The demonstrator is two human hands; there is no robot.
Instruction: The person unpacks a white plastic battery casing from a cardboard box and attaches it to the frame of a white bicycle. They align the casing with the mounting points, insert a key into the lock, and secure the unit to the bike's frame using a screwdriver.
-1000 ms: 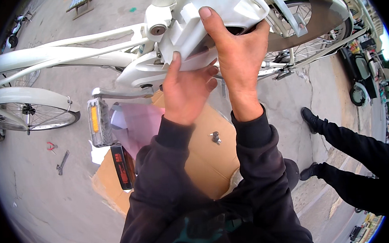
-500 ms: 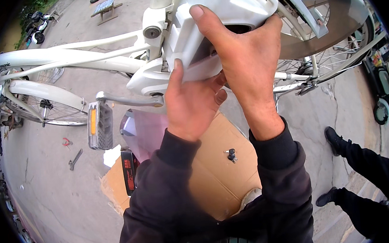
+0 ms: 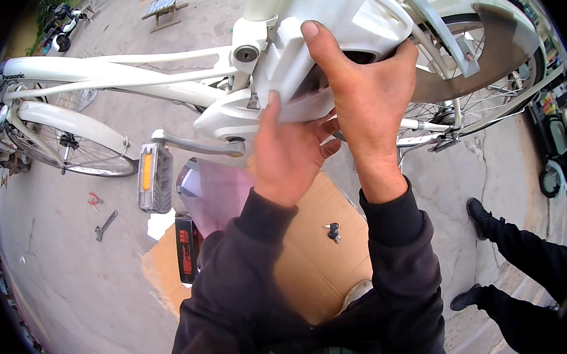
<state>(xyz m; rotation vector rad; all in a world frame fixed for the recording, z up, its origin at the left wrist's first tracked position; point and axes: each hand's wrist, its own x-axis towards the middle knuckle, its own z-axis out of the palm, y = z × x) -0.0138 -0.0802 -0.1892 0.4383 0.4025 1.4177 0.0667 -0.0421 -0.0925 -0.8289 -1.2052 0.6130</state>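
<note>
A white plastic battery case (image 3: 345, 21) with a handle opening sits at the frame of a white bicycle (image 3: 178, 85), beside the seat tube. My right hand (image 3: 380, 94) grips the case from its near side, thumb on top and fingers curled over its right part, by the dark opening. Under the lower edge is my left hand (image 3: 290, 153), its thumb pressed up against the corner and its fingers bent beneath. Part of the case's underside is hidden behind both hands. Left of the case, a round key lock (image 3: 246, 53) shows on the frame.
A crank pedal (image 3: 155, 176) juts out at left. Below lies flattened cardboard (image 3: 316, 267) with keys (image 3: 333, 233) and a black box (image 3: 187, 249). A wrench (image 3: 107, 225) and red pliers (image 3: 94, 201) lie on the ground. Another person's legs (image 3: 532, 252) stand at right.
The bicycle's middle, the case and both hands have shifted slightly right and down in the view. Both hands keep their hold on the case.
</note>
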